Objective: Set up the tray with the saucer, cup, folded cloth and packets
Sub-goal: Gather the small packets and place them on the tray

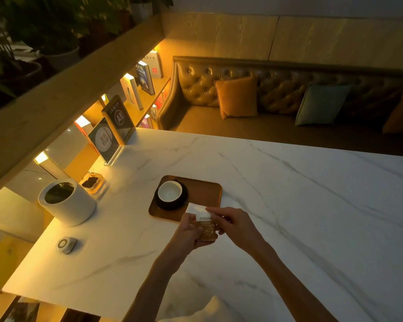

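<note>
A brown wooden tray (207, 189) lies on the white marble table (289, 194). On its left half a black saucer (183, 201) carries a cup (169, 191) with a white inside. At the tray's near right corner lies a white folded cloth (194, 208), partly hidden by my hands. My left hand (191, 231) grips small printed packets (206, 228) just in front of the tray. My right hand (233, 225) pinches the top of the same packets from the right.
A white cylindrical bin (66, 201) and a small round call button (66, 245) sit at the left. A glass dish (92, 182) and table signs (109, 135) stand near the lit shelf. A tufted sofa (289, 101) with cushions is behind the table.
</note>
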The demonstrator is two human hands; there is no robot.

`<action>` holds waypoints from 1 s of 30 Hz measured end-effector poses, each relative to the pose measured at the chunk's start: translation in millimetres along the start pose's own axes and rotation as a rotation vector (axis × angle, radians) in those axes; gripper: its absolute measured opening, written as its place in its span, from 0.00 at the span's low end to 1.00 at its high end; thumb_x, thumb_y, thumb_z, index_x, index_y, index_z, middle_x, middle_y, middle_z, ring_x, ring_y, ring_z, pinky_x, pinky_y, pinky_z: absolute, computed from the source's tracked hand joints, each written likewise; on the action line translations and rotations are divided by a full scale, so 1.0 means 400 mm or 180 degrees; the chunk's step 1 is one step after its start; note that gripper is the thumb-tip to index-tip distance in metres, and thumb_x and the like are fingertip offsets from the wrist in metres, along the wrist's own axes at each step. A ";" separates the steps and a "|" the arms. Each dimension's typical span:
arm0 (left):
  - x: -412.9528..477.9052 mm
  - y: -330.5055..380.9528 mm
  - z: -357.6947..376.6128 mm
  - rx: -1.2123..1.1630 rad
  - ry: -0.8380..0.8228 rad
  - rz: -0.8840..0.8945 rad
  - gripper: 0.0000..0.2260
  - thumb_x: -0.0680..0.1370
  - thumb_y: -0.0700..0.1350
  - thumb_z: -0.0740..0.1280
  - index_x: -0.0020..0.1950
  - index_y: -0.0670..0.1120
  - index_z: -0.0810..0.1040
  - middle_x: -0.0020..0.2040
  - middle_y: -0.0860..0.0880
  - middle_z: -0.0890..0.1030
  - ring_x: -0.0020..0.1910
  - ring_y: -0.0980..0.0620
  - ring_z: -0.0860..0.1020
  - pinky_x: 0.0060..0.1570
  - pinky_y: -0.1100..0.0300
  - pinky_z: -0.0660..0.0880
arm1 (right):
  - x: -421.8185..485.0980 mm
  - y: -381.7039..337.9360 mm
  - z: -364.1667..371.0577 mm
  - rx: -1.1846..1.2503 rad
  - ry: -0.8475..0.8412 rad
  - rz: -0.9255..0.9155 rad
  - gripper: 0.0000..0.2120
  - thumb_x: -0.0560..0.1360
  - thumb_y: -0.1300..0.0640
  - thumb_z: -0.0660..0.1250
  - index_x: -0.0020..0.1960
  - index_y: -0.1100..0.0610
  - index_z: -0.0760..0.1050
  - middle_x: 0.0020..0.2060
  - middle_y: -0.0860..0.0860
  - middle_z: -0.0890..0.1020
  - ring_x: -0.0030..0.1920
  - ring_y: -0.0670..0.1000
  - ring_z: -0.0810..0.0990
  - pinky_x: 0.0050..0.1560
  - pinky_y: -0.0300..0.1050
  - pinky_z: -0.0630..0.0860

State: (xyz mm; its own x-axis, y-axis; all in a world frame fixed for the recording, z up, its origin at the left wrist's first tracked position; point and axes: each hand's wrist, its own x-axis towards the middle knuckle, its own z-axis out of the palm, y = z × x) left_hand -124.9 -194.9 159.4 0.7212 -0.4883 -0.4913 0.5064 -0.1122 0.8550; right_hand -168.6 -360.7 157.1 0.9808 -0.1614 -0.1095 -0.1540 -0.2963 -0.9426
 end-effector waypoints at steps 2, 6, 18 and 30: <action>-0.001 0.003 -0.001 -0.0051 -0.0044 -0.0040 0.12 0.80 0.36 0.60 0.62 0.46 0.67 0.63 0.40 0.74 0.57 0.41 0.80 0.52 0.51 0.81 | 0.000 0.001 -0.002 0.0135 0.0031 0.0056 0.10 0.77 0.55 0.66 0.57 0.52 0.81 0.46 0.49 0.84 0.40 0.46 0.84 0.36 0.35 0.79; -0.002 0.008 -0.001 -0.0401 -0.0085 -0.0092 0.14 0.80 0.37 0.63 0.63 0.46 0.68 0.63 0.41 0.75 0.59 0.42 0.80 0.54 0.51 0.81 | 0.004 -0.003 -0.013 0.0563 0.0079 0.0236 0.09 0.76 0.56 0.68 0.54 0.56 0.81 0.47 0.52 0.85 0.42 0.49 0.85 0.39 0.38 0.81; -0.005 -0.009 -0.039 -0.0217 0.0434 0.0039 0.13 0.76 0.42 0.70 0.59 0.39 0.75 0.53 0.39 0.82 0.50 0.42 0.83 0.53 0.50 0.81 | 0.028 0.000 0.024 0.1252 0.0144 0.0987 0.08 0.76 0.56 0.68 0.53 0.58 0.79 0.45 0.56 0.85 0.41 0.53 0.86 0.43 0.45 0.83; 0.125 0.021 -0.098 0.0090 0.0661 -0.0055 0.11 0.78 0.42 0.68 0.59 0.39 0.76 0.53 0.39 0.82 0.50 0.45 0.83 0.45 0.57 0.80 | 0.132 0.044 0.034 0.1269 0.0311 0.1295 0.07 0.75 0.61 0.68 0.53 0.57 0.75 0.47 0.56 0.84 0.42 0.54 0.86 0.41 0.42 0.83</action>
State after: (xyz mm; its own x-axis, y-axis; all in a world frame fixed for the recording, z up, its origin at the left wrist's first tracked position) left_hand -66.2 -186.4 135.5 0.7960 -0.2974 -0.5272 0.5083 -0.1446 0.8490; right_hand -117.9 -361.6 130.4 0.8336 -0.2798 -0.4763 -0.4409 0.1824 -0.8788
